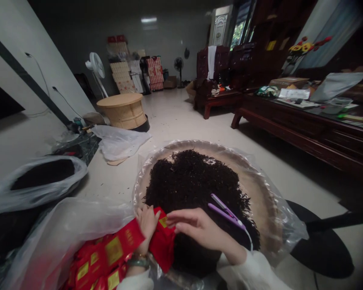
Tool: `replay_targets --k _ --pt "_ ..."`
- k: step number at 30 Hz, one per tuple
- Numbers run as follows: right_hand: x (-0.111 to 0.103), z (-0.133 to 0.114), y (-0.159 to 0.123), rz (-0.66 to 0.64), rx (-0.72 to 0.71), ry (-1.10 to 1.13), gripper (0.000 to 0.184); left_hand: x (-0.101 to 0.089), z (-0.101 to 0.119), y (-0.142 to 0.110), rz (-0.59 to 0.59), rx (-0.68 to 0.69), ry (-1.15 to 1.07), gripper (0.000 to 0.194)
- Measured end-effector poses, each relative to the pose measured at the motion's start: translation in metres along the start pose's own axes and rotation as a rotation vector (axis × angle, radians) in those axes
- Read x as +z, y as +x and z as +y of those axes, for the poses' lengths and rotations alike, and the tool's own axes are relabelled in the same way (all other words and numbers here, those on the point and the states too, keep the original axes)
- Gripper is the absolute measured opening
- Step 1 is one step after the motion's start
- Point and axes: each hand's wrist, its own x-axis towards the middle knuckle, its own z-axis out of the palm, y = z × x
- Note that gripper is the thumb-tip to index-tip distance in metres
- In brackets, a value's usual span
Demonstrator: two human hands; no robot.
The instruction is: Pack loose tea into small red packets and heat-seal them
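Observation:
My left hand (147,222), with a bracelet at the wrist, grips the left edge of a red foil pouch (163,245) with a yellow label. My right hand (196,227) is beside the pouch's upper right, fingers stretched out and thumb apart, fingertips at its edge. Another red pouch (132,238) lies against my left wrist, above several more at the lower left. Dark, dry, shredded leaves (193,181), like loose tea, are heaped on a round, plastic-lined tray (266,197). On the heap rests a small purple flat iron (226,212), jaws apart, its white cord running under my right forearm.
Clear plastic (78,217) spreads at the left, near an open bag (75,177) of dark leaves. A round wooden drum-like stand (121,108) and a white fan (96,64) are farther back. A dark wooden table (290,125) stands right, near a black round base (323,249).

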Motion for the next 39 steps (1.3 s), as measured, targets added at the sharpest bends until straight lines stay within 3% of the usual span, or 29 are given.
replay_targets --k 5,8,11,14,17,22,25,32,36,39 --pt "-0.027 0.034 -0.002 0.272 0.089 -0.05 0.045 -0.002 0.005 -0.003 -0.013 -0.026 0.076 0.036" --pt "-0.045 0.058 -0.009 0.318 0.131 -0.093 0.046 -0.003 0.003 -0.004 0.023 0.003 0.093 0.033" --pt "-0.049 0.07 -0.013 0.319 0.15 -0.162 0.043 -0.003 0.0 -0.005 0.085 0.069 0.035 0.021" --pt "-0.043 0.069 -0.013 0.347 0.095 -0.272 0.034 -0.005 0.003 -0.005 0.126 0.188 -0.099 0.014" --pt "-0.029 0.056 -0.011 0.341 -0.081 -0.462 0.023 -0.013 0.014 -0.008 0.184 0.398 -0.243 0.014" --pt "-0.001 0.033 -0.006 0.089 -0.348 -0.636 0.044 -0.03 0.04 -0.02 0.249 0.732 -0.47 0.015" --pt "0.005 0.028 -0.008 0.078 -0.372 -0.657 0.047 -0.039 0.05 -0.024 0.219 0.785 -0.672 0.022" --pt "0.01 0.036 -0.022 0.179 -0.253 -0.521 0.036 -0.05 0.069 -0.029 -0.004 0.695 -1.067 0.05" --pt "0.008 0.046 -0.026 0.198 0.014 -0.415 0.036 -0.047 0.072 -0.029 -0.002 0.708 -0.969 0.059" --pt "0.0 0.046 -0.024 0.082 0.171 -0.305 0.038 -0.043 0.072 -0.028 0.015 0.833 -0.818 0.06"
